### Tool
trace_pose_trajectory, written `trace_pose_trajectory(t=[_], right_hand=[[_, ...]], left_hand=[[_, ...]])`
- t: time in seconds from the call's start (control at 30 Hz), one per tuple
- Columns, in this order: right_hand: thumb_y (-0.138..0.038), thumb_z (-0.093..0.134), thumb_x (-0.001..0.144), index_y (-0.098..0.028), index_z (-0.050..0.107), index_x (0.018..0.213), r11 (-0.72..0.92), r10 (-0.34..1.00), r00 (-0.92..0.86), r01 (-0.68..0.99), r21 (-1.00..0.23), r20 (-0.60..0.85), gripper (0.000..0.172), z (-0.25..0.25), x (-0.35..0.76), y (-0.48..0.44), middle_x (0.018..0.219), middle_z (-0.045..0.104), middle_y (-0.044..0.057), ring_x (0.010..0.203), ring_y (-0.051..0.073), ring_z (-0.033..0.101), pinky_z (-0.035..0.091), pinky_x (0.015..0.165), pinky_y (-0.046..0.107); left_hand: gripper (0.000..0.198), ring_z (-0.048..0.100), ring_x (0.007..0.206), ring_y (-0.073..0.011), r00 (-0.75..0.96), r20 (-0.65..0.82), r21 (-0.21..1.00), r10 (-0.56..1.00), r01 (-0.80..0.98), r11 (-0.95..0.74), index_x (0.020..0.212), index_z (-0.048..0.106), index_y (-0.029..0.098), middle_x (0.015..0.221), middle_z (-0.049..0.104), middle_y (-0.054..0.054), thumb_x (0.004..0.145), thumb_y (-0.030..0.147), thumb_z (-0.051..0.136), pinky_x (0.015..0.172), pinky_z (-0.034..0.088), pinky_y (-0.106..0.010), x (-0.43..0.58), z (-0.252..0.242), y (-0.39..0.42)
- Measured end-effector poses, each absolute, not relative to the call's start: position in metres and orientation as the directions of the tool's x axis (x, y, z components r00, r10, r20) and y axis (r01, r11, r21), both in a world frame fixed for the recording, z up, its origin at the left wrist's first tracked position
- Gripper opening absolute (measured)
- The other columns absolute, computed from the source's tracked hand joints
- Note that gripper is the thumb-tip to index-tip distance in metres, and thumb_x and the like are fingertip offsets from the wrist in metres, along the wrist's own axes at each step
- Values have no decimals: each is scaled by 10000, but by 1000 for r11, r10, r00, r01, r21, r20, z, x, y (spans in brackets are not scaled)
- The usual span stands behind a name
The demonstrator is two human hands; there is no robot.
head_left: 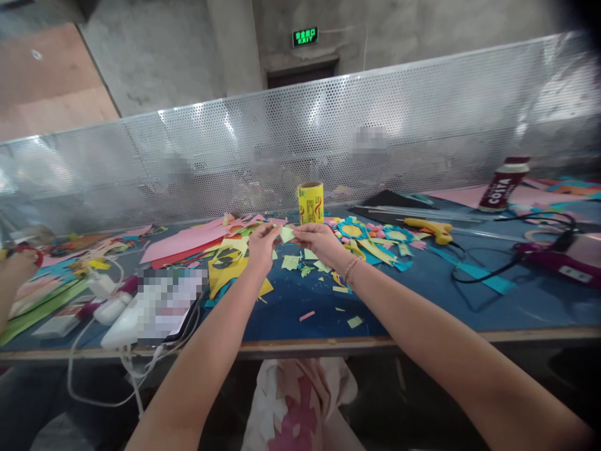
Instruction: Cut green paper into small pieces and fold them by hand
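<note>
A small piece of pale green paper (287, 235) is stretched between my two hands above the blue tabletop. My left hand (263, 243) pinches its left side, and my right hand (319, 241), with a bracelet at the wrist, pinches the right side. Directly behind them stands a yellow printed tube (310, 203), upright. Below the hands lie light green paper scraps (291, 262) and thin snippets. Blue paper flowers (353, 230) with yellow centres rest to the right of my right hand. Yellow paper with cut-outs (225, 268) lies beside my left forearm.
A yellow glue gun (432, 229) and its black cable lie at right, near a purple power strip (563, 266). A dark red bottle (504, 185) stands farther back. At left are a tablet (181, 300), white cables and another person's hand (21, 270). A perforated metal screen (225, 150) runs behind.
</note>
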State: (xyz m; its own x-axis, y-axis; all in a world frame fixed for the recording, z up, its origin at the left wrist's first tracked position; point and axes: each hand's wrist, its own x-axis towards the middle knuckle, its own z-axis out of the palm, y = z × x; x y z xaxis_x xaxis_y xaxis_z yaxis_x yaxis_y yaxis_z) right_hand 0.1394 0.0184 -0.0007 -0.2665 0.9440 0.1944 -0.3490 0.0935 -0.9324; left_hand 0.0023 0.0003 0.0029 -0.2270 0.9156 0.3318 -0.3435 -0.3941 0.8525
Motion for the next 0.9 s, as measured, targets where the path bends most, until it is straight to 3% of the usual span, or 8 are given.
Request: trace_pose_trajectory(t=[0.43, 0.7, 0.9], right_hand=[[-276, 773, 564, -171, 624, 660, 216, 936, -214, -283, -935, 281, 206, -5, 138, 24, 653, 644, -3, 598, 95, 604, 499, 672, 256], [-290, 762, 560, -169, 628, 684, 280, 922, -203, -244, -929, 331, 219, -5, 137, 23, 642, 633, -11, 587, 91, 585, 495, 700, 279], [-318, 708, 620, -178, 623, 721, 390, 884, -219, -139, -910, 412, 192, -3, 137, 19, 673, 631, -4, 626, 99, 566, 473, 666, 260]], left_hand=[[241, 539, 597, -118, -162, 423, 888, 892, -122, -443, 685, 603, 173, 608, 557, 9, 579, 345, 736, 575, 442, -249, -2, -10, 11], [254, 480, 511, -78, -132, 411, 890, 902, -154, -428, 615, 558, 156, 556, 521, 31, 586, 345, 726, 559, 428, -232, 0, -6, 6], [228, 505, 555, -96, -129, 427, 892, 895, -103, -441, 650, 607, 153, 578, 552, 15, 594, 344, 718, 597, 431, -250, 0, -9, 9]])
